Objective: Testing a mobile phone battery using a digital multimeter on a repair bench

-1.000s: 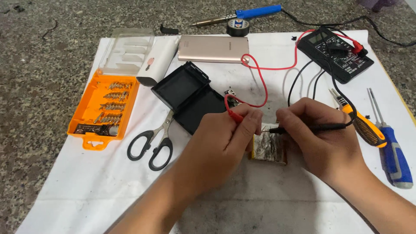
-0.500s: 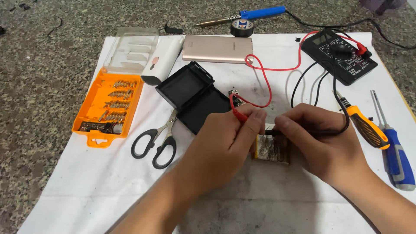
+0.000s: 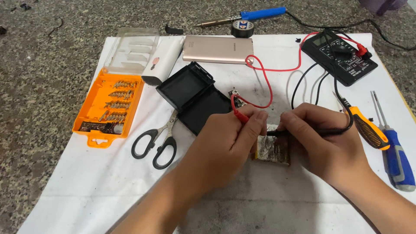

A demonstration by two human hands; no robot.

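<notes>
While pinched in closed fingers, red probe (image 3: 239,113) left hand (image 3: 225,145), black probe (image 3: 303,132) right hand (image 3: 325,145), over battery (image 3: 273,149).

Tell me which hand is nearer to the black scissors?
Left. The left hand lies just right of the black scissors, with a small gap; the right hand is further right, beyond the small battery pack.
</notes>
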